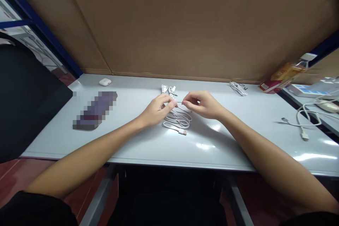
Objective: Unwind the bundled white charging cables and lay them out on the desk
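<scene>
Beneath a broad brown panel (169, 24), a person works bare-handed at a pale grey desk (164, 153), with a bottle (287, 72) in red and yellow near its back right corner and a pixelated dark object (106, 102) lying well to the left. The left hand (159, 108) and right hand (202, 104) come close together near the middle, each narrowed to a fingertip pinch, over a coiled white cable (178, 122) that rests on the desk, its plug (182, 132) toward the near side. Just beyond the left hand lie two bundled white cables (172, 89) (a dark band appears to circle one of them). Smallest of all is the thin dark tie (179, 102) spanning the gap, one end in each pinch. The step in hand seems to be straightening or working that tie between the fingertips; the next move, on this reading, calls for a light, steady grip at both ends, kept clear of the loops below. As for lettering, no brand can be made out: the bottle's label is too small to read, and the plug shows only an orange patch.
</scene>
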